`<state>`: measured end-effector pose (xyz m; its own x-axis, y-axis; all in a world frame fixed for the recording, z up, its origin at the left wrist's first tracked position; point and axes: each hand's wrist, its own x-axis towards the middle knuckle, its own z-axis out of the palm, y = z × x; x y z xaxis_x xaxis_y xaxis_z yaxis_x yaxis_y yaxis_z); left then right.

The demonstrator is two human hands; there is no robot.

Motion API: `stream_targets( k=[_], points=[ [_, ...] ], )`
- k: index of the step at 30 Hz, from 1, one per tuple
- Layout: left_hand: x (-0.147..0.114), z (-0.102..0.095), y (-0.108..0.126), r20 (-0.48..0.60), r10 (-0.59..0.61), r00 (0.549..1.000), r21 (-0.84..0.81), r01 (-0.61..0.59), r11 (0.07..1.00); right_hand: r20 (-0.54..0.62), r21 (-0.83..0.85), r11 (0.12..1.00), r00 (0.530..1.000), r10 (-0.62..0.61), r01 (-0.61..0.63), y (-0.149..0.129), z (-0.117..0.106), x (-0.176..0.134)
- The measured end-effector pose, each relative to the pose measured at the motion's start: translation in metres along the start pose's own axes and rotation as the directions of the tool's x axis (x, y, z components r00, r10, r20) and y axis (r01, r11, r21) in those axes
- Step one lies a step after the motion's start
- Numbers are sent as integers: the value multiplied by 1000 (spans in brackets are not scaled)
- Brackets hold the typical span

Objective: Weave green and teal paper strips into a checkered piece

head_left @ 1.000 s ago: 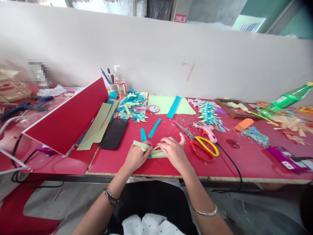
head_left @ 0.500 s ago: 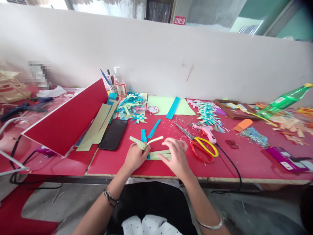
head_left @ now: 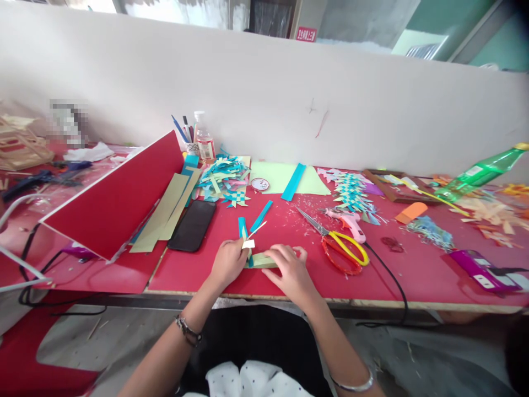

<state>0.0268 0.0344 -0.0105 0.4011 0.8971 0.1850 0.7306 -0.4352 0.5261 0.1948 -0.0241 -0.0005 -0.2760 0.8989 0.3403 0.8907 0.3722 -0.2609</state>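
Observation:
My left hand is closed on pale green paper strips, which stick up past its thumb and fingertips. Blue paper strips lie just beyond and beneath it, with a loose blue strip a little to the right. On the red tabletop, my right hand reaches over flat pale green strips. Its fingertips meet their right part while thumb and fingers stay apart. The right ends of those strips are hidden under the hand.
Scissors and a pink glue gun lie to the right. A black phone is at left, beside a slanted red board. Behind are a pile of woven paper pieces, a bottle and a green bottle.
The strips in my left hand have turned and now point up and right. My right hand has moved slightly left and down, onto the flat green strips.

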Motion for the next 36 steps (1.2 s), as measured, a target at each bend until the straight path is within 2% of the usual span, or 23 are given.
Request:
stream_targets(
  k=[8,14,20,24,27,29,32,36],
  points=[
    [0,-2,5,-6,32,999,27,-32,999,-49,-52,985,986,160,-163,4,6,-22],
    [0,-1,5,3,52,999,71,-52,996,34,7,984,983,180,-180,-2,5,-13],
    [-2,-1,5,-2,76,997,29,-76,997,42,-43,996,996,75,-73,-9,-11,-7],
    [-3,-1,3,-14,55,998,-63,-56,996,24,-131,989,998,-63,66,-12,-26,2],
    [-5,-2,2,-16,57,998,-125,-59,990,117,-175,970,982,-147,166,-13,-32,10],
    [-5,-2,2,-27,80,996,-159,-83,984,172,-174,968,973,-152,181,-12,-34,15],
    [-5,-3,2,-10,143,990,-170,-142,975,207,-105,980,968,-143,167,-10,-35,21],
    [-6,-5,3,25,196,980,-95,-193,977,193,105,984,968,-163,145,-7,-34,30]
  ],
)
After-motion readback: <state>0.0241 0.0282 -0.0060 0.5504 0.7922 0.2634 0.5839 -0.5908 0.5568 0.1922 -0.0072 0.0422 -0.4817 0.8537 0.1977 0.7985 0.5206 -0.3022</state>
